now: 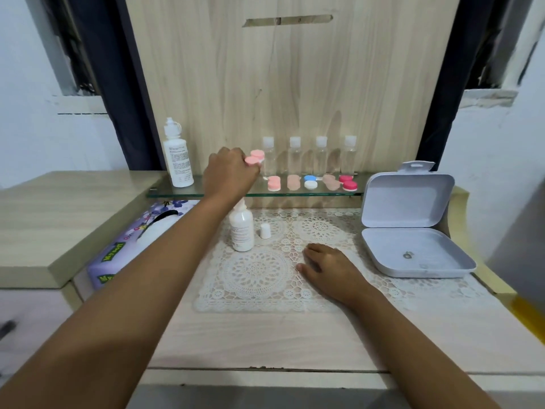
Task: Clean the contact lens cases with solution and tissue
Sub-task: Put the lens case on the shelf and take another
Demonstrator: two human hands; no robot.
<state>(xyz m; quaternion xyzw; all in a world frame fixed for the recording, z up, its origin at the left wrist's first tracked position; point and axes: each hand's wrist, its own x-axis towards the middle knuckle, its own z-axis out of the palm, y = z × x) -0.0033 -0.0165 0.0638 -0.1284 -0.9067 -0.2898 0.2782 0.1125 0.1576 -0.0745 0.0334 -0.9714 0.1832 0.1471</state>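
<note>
Right hand (333, 270) lies flat on the lace mat (259, 276); my left hand (230, 175) pinches a pink lens case (255, 157). Dropping that wrist could topple the uncapped solution bottle (241, 231) beneath.

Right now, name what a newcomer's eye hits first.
The left hand holds a pale pink twin-cup lens case above the glass shelf, beside a row of colourful cases. An open grey plastic box sits at the right; the right hand rests flat on the white lace mat.

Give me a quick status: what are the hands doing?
Left hand pinches pink lens case above glass shelf. Right hand rests on lace mat. Uncapped solution bottle under left wrist.
</note>
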